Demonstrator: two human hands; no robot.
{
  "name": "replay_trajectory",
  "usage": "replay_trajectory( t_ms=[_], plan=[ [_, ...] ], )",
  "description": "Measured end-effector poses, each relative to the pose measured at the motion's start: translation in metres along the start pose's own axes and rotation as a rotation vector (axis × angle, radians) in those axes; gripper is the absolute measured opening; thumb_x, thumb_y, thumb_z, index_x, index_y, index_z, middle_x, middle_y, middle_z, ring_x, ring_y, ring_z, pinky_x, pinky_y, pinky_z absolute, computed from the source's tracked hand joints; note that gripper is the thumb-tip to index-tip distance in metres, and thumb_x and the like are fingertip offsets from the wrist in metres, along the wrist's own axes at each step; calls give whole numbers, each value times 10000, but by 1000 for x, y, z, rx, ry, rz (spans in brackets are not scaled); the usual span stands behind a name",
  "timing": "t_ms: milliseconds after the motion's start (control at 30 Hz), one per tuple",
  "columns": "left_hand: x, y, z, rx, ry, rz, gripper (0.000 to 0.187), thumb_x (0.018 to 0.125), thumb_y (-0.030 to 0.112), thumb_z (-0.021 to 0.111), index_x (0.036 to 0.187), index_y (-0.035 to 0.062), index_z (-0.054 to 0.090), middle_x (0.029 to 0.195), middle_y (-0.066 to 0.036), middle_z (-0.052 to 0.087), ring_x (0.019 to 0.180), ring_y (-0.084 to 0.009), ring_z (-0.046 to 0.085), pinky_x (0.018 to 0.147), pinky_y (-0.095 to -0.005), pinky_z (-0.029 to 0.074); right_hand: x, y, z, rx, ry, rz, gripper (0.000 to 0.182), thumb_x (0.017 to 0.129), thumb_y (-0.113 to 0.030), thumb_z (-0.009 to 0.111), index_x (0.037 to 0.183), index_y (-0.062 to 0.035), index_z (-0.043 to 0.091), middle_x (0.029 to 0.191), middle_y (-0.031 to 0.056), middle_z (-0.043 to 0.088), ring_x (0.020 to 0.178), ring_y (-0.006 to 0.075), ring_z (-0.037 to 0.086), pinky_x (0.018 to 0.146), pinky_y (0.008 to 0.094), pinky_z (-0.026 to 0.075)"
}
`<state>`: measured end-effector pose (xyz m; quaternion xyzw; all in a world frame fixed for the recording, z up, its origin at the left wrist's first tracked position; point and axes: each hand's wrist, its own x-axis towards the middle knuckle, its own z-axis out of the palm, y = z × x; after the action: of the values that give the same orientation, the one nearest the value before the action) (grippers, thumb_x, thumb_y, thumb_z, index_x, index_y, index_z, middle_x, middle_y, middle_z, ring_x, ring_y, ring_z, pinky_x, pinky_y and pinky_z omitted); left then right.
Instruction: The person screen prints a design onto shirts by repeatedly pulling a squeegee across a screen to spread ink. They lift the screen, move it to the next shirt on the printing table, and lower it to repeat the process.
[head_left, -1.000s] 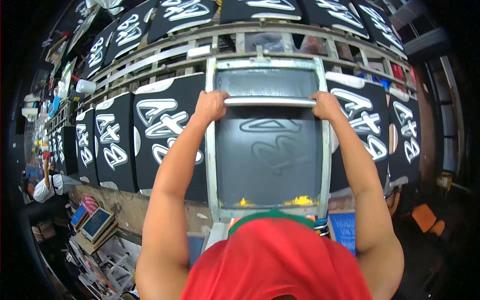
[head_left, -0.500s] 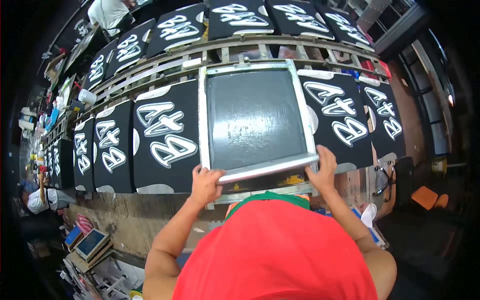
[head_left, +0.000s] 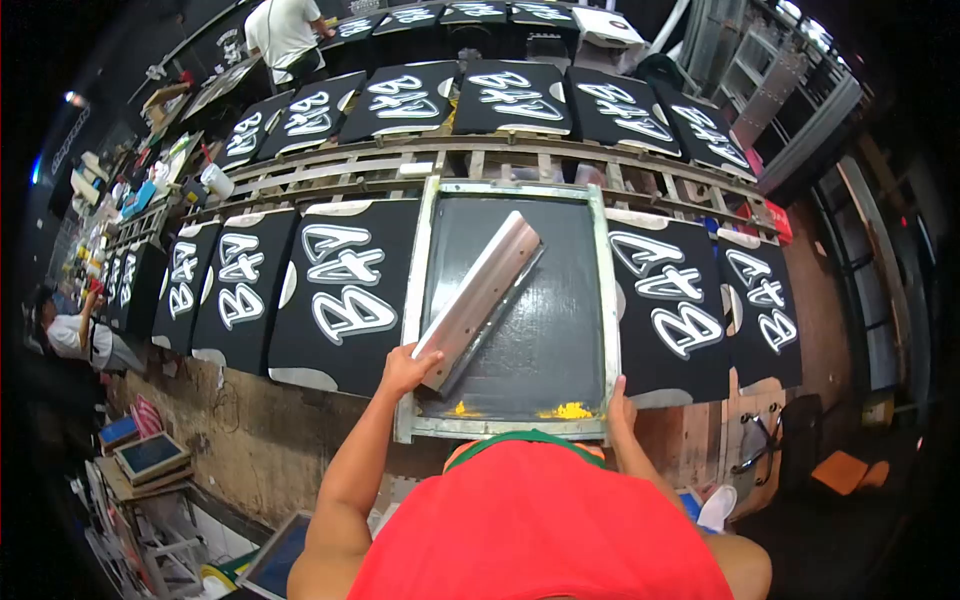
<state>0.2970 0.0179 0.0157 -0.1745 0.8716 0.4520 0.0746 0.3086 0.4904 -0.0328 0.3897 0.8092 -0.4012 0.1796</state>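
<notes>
A framed printing screen (head_left: 608, 300) with a dark mesh lies in front of me, between black shirts bearing white lettering. My left hand (head_left: 408, 370) grips the lower end of a metal squeegee (head_left: 480, 295), which slants up and to the right over the mesh. At the frame's lower right side, my right hand (head_left: 622, 405) is closed on the edge. Yellow ink smears (head_left: 567, 411) show along the bottom of the mesh. Left of the screen lies a black shirt (head_left: 345, 280), and to its right is another (head_left: 668, 290).
Beyond a wooden rail (head_left: 480, 150) stands another row of printed black shirts (head_left: 513, 98). One person (head_left: 284, 35) is at the far left back, another (head_left: 80, 335) at the left edge. Small framed screens (head_left: 152, 456) are stacked at lower left.
The squeegee has turned from lying across the screen's lower end to a diagonal. My right hand has left it and moved down to the frame. The view has tilted upward.
</notes>
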Motion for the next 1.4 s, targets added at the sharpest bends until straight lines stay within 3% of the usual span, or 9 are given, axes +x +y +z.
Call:
replay_trajectory(
  t_ms=[167,333,433,500,567,633,733,1167,1400],
  plan=[
    [-29,72,68,-199,-91,7,500,796,498,833,1042,65,791,862,-111,777,774,-162,729,746,-334,557,41,38,-72,88,116,17,1050,893,-867,310,1192,59,704,1214,323,667,1226,449,594,1061,495,421],
    [-39,142,189,-114,-102,51,548,777,578,799,1056,107,791,891,-150,768,848,-259,748,768,-391,560,146,120,-173,175,182,-34,1005,943,-818,292,1197,64,701,1211,296,678,1204,416,609,1035,465,443],
    [-53,186,254,-83,-75,19,573,765,596,792,1059,105,790,895,-165,764,866,-295,749,780,-409,560,178,118,-245,70,171,20,1027,901,-857,379,1246,64,679,1197,198,659,1082,285,610,963,409,467],
    [-56,207,281,-45,-47,-2,585,758,605,790,1056,102,791,890,-170,762,867,-309,749,784,-417,560,251,160,-260,276,242,-222,1030,896,-857,392,1241,69,682,1195,194,669,1088,282,617,981,409,462],
    [-65,221,307,-43,-26,-19,594,751,610,786,1045,93,792,880,-187,755,863,-343,744,782,-430,560,237,136,-298,139,169,-19,1028,895,-851,410,1231,82,682,1188,195,681,1074,289,629,978,407,467],
    [-67,239,317,-15,-29,-50,565,785,559,789,1106,95,781,898,-168,766,854,-315,750,792,-400,561,242,122,-318,96,8,-30,1078,889,-870,358,1263,95,660,1302,299,631,1204,376,604,1022,446,448],
    [-68,249,332,22,59,10,619,760,594,787,1096,73,778,907,-221,751,872,-388,737,801,-438,560,250,117,-329,36,13,-22,1081,889,-872,350,1245,98,668,1294,291,637,1188,373,611,1004,440,457],
    [-52,268,344,51,78,10,628,749,581,797,983,-1,769,853,-259,726,828,-396,732,757,-446,559,250,119,-345,271,-45,-82,976,920,-815,429,1249,70,677,1238,203,669,1102,282,625,967,379,476],
    [-51,270,341,-69,60,50,561,740,541,818,932,16,769,819,-249,717,800,-407,723,735,-448,559,251,122,-339,60,255,-269,817,1009,-695,403,1188,70,626,1148,193,670,1057,286,619,942,423,465]
  ],
)
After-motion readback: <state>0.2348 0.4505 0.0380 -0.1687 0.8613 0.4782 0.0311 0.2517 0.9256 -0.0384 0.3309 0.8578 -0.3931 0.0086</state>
